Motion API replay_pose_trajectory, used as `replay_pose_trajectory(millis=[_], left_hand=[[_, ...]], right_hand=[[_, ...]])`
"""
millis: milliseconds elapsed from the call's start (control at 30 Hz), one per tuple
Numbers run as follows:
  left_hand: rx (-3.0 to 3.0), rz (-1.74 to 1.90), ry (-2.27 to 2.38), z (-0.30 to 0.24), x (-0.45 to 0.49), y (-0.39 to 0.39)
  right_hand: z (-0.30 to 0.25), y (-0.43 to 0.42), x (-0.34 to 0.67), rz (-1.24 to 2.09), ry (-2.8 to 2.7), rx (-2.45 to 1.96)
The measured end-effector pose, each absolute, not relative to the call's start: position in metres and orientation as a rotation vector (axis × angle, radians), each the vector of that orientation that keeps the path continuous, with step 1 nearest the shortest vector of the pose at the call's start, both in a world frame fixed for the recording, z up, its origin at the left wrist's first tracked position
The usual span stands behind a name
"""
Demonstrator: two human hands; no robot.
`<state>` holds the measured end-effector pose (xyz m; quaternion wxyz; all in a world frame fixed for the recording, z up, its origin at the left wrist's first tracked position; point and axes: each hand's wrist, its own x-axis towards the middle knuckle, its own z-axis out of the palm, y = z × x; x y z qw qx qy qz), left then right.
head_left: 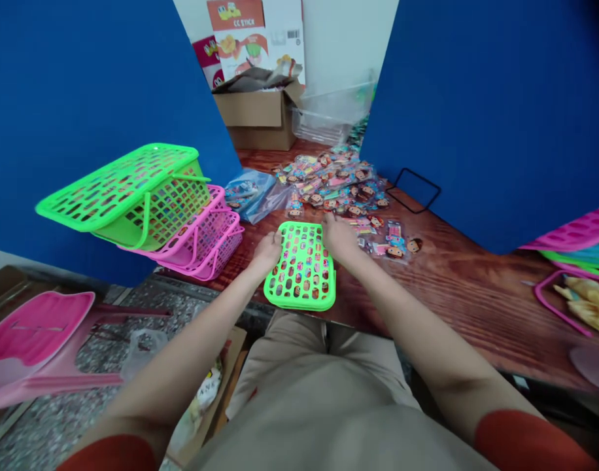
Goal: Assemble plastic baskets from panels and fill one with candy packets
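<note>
A bright green plastic basket (299,267) with a perforated lid stands at the table's front edge, before my body. Colourful packets show through the lid's holes. My left hand (268,252) is closed on the far left part of the lid's rim. At the far right corner, my right hand (339,237) also has its fingers curled on the rim; the fingertips are partly hidden. Just beyond lies a heap of small clear packets (329,180) with cartoon figures. A few loose packets (395,241) lie to the right of the basket.
Stacked at left are a green lidded basket (157,196) and pink baskets (216,239). A blue plastic bag (255,193), an open carton (255,111) and a black wire frame (414,190) lie farther back. Blue panels flank the table; a pink stool (39,333) stands lower left.
</note>
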<state>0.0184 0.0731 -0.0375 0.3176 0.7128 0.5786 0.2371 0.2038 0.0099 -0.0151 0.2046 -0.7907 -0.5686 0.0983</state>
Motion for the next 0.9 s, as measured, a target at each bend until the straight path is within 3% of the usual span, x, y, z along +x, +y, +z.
replay_pose_trajectory(millis=[133,333,900], left_hand=[[1.932,0.559,1.533,-0.035,0.019,0.072],[1.961,0.537,1.591,-0.032,0.024,0.066],[1.905,0.550,1.579,-0.041,0.026,0.071]], right_hand=[[-0.010,-0.003,0.190,0.050,-1.772,-2.032],[-0.012,-0.044,0.164,0.168,-2.065,-1.673],[-0.020,-0.064,0.153,0.115,-2.200,-1.759]])
